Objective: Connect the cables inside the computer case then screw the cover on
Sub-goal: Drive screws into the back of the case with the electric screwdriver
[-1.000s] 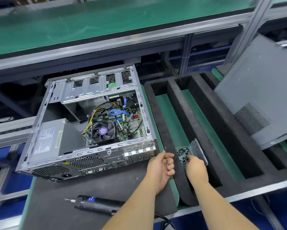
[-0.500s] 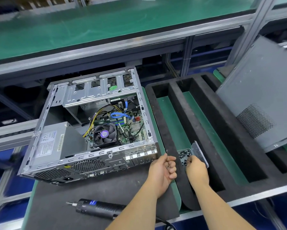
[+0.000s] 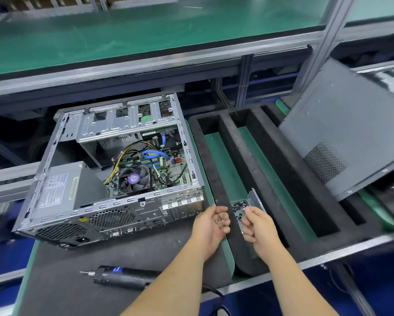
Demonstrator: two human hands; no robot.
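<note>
The open case (image 3: pixel 113 179) lies on its side on the black mat (image 3: pixel 100 270) in front of me, with blue and yellow cables (image 3: pixel 150 153) and a fan (image 3: pixel 134 179) showing inside, and its cover (image 3: pixel 342 137) leans on the right, well apart from it. My left hand (image 3: pixel 210 226) is cupped with small screws (image 3: pixel 219 222) in the palm, and my right hand (image 3: pixel 258 224) pinches one more screw just beside the little clear box (image 3: pixel 240 205) of screws in the foam tray (image 3: pixel 271 179). The screwdriver (image 3: pixel 123 275) lies on the mat near me.
</note>
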